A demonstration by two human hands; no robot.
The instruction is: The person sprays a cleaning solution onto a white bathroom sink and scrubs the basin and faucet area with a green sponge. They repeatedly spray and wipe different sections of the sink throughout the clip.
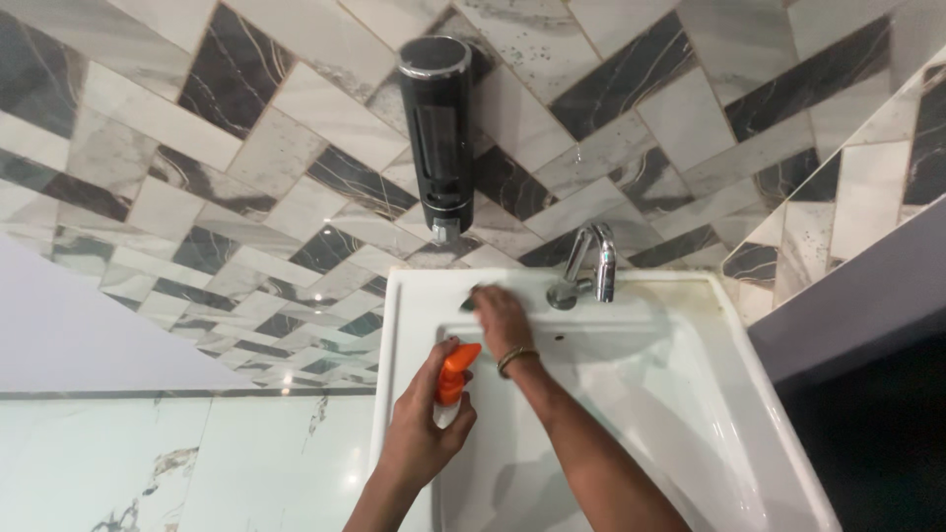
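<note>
At the near left rim of the white washbasin we hold an orange-topped spray bottle in our left hand, fingers wrapped around its neck and trigger, the nozzle pointing toward the back of the bowl. Most of the bottle's body is hidden inside our palm, so we cannot tell how full it is.

Just beyond it, our right hand, a bangle on its wrist, presses a dark green scrubbing pad against the back ledge of the basin, left of the chrome tap. The fingers curl down over the pad; only a sliver of it shows, so its shape and size stay unclear.

We judge the wet glazed ledge a slipping risk: a hard push could send the pad skidding and our knuckles into the tap base. With the nozzle this close to our right wrist, a stray squeeze would wet our skin rather than the basin. The drain is not visible.

On the chevron-tiled wall above the ledge hangs a black soap dispenser, its spout directly over our scrubbing hand; whether it drips is too small to tell.
</note>
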